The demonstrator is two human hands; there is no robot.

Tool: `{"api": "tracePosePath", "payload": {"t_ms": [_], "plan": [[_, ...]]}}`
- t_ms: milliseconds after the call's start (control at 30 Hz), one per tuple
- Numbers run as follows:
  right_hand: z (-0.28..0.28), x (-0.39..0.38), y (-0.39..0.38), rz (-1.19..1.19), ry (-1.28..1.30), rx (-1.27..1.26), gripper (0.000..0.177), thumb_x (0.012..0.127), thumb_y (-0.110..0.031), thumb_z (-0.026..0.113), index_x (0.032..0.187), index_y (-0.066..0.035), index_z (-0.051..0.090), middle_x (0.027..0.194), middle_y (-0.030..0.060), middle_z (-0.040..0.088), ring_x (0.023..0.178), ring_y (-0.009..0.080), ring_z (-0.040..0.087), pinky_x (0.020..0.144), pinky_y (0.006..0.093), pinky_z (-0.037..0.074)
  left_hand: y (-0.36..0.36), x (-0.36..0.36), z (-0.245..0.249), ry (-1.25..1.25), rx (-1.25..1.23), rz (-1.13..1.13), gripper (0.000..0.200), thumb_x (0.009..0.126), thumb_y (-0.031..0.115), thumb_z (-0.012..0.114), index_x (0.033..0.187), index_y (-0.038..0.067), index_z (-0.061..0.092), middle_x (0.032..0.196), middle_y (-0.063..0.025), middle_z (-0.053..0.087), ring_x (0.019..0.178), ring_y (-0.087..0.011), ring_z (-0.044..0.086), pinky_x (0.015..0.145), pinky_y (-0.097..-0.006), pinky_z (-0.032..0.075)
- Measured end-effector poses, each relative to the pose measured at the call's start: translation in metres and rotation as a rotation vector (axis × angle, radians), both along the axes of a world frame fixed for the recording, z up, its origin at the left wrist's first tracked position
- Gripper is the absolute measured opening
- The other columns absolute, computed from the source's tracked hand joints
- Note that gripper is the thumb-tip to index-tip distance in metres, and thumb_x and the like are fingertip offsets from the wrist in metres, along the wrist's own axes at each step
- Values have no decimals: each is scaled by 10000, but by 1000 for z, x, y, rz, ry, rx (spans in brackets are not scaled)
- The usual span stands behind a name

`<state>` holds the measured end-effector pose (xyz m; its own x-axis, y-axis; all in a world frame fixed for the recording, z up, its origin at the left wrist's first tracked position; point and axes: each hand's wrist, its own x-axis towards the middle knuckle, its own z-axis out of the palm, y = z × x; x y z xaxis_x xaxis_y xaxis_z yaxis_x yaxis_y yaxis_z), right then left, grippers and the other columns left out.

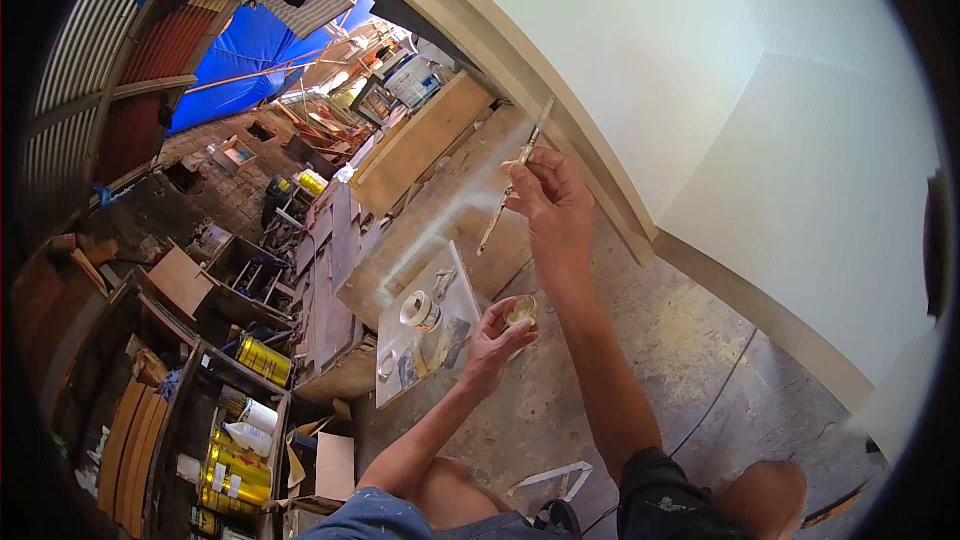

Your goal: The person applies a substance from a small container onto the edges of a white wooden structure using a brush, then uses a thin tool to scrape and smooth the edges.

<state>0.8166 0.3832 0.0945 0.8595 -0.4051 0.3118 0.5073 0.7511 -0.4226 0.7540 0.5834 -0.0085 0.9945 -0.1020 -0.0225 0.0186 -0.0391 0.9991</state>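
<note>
In my right hand [556, 202] is a slim paint-spattered paintbrush [496, 212], pinched between thumb and fingers. It slants, with its upper end overlapping the cream edge [500, 37] of a large white cabinet-like piece [600, 20]. Lower down, my left hand [488, 348] is wrapped round a small open cup [521, 312] with pale, cream-coloured contents. Beyond that hand, a board [452, 285] carries a white tub [420, 311] with a dark-marked side, a round lid [387, 366] and a dark, paint-smeared sheet [437, 349].
Open wooden shelving [200, 345] at the left holds yellow tins [264, 360] and curved wooden pieces [130, 455]. A cable [715, 393] crosses the stained concrete floor [640, 380]. Near my knees lies a white angled frame [560, 476]. A blue tarp [235, 60] hangs behind.
</note>
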Motion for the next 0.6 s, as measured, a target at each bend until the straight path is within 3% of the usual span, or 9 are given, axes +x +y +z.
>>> {"api": "tracePosePath", "payload": {"t_ms": [433,533,600], "plan": [[4,0,-2,-9,-13,1,245,956,-134,700,1132,9,607,1001,98,700,877,119,661,693,264,591,-1,-1,1,6,7,-2,582,931,121,730,1414,10,425,1299,-104,578,1076,-200,661,937,-341,571],[3,0,-1,-4,-8,8,240,960,-132,695,1131,9,605,1001,97,698,881,119,661,694,264,592,-2,-1,2,4,17,10,555,941,89,703,1414,8,427,1262,-84,581,1086,-233,667,983,-412,562],[2,1,-1,-2,-4,5,237,963,-133,692,1131,9,605,1003,98,697,886,119,661,694,265,592,-1,-1,1,8,19,10,556,940,92,705,1414,8,426,1264,-81,572,1088,-232,667,984,-413,562]]}}
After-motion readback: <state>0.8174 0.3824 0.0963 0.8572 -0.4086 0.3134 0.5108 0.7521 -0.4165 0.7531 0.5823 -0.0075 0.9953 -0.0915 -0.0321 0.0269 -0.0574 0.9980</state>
